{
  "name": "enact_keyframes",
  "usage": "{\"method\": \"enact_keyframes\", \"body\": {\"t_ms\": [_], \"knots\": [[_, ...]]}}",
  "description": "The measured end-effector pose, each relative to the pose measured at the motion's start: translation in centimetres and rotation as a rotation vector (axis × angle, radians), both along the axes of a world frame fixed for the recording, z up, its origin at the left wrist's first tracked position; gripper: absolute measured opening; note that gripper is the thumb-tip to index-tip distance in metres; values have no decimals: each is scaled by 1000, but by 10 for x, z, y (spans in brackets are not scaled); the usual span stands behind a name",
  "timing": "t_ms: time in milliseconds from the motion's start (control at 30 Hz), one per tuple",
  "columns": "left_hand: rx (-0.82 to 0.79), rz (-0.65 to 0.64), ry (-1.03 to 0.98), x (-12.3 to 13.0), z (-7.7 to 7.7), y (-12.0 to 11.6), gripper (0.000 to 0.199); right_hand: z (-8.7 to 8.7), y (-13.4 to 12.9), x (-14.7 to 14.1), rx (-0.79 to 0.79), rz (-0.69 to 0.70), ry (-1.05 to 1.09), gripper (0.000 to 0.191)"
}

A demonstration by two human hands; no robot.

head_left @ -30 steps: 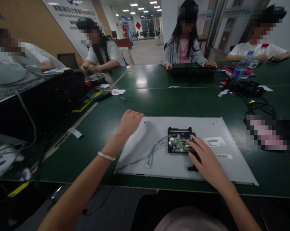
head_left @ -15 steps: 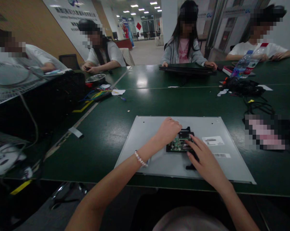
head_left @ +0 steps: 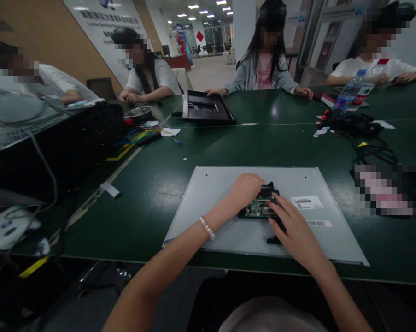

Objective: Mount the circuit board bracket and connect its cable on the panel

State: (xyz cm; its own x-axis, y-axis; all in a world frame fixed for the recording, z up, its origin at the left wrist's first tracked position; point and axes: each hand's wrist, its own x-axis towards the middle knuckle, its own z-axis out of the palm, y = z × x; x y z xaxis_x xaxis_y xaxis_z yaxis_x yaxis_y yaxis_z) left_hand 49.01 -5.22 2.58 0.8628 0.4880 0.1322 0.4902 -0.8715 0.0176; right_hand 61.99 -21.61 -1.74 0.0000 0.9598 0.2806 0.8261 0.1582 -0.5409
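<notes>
A green circuit board (head_left: 254, 209) in a black frame lies on a pale grey metal panel (head_left: 204, 203). My left hand (head_left: 248, 188), with a beaded bracelet on its wrist, is closed at the board's upper left side. Its fingertips are turned away, so whatever they pinch is hidden. My right hand (head_left: 292, 223) rests with spread fingers on the right part of the board and frame, covering some of both. White labels (head_left: 306, 202) are stuck on the panel right of the board.
Across the green table (head_left: 142, 193), a person's hand touches a black panel-like frame (head_left: 208, 107). Plastic bottles (head_left: 351, 90), a black cable bundle (head_left: 360, 125) and a blurred pink object (head_left: 383, 191) are on the right. Wires (head_left: 138, 137) and a dark box (head_left: 55, 157) stand left.
My left hand has shifted slightly down and right; my right hand stays in place. The person opposite has moved the black frame leftward and turned it.
</notes>
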Motion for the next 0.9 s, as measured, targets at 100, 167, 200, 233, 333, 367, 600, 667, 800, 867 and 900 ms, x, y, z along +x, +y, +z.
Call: {"method": "enact_keyframes", "body": {"t_ms": [100,167,200,233,333,367,600,667,800,867,900], "knots": [[-16,6,-31,1,-1,1,25,0,2,0,3,2,7,44],[-34,-13,-44,2,-2,2,26,0,2,0,2,0,8,44],[-47,-28,-47,2,-3,3,26,1,3,0,1,0,7,44],[-63,-47,-50,3,-4,4,27,1,3,0,0,0,4,44],[-105,-84,-76,4,-6,8,27,5,2,0,-10,1,-10,45],[-116,-88,-83,4,-7,8,26,6,2,0,-13,-2,-13,45],[-197,51,-90,2,-4,4,33,5,1,1,-15,0,-24,44],[-237,62,-111,-1,-3,3,36,4,0,1,-16,2,-29,44],[-341,7,-175,-11,-1,3,43,2,-3,-1,-27,-1,-37,44],[-372,-31,-203,-17,2,3,45,2,-4,-3,-28,-2,-37,44],[-378,-40,-211,-20,4,3,46,2,-5,-4,-28,-1,-37,44]]}}
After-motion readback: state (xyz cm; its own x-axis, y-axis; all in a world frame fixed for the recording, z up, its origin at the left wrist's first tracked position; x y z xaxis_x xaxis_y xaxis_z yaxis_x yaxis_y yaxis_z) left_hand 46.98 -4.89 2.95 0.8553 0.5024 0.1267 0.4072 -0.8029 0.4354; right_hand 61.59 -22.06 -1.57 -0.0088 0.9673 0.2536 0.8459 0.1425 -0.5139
